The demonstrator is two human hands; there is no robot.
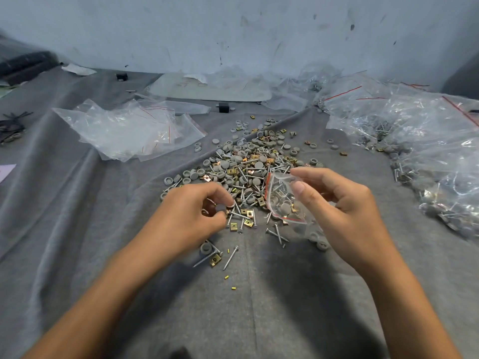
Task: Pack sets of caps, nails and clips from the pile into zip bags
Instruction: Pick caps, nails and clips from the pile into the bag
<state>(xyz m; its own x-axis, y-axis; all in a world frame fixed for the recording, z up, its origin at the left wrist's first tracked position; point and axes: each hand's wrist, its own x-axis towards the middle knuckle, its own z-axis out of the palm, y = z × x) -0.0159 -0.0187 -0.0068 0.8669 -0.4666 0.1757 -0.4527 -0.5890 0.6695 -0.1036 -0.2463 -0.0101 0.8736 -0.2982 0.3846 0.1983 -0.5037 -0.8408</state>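
Note:
A pile (248, 167) of grey round caps, silver nails and brass clips lies on the grey cloth at the centre. My right hand (344, 203) holds a small clear zip bag (283, 200) with a red seal line, pinched between thumb and fingers; caps, nails and clips show inside it. My left hand (191, 216) is at the pile's near edge with its fingers curled, pinching a grey cap (220, 208) among the loose parts. A few nails, a cap and a clip (215, 260) lie scattered closer to me.
Empty zip bags (129, 130) are heaped at the left. Filled bags (427, 151) are stacked along the right side. Large clear bags lie at the back by the stained wall. The grey cloth (77, 203) is wrinkled. Black parts (10, 125) sit at the far left.

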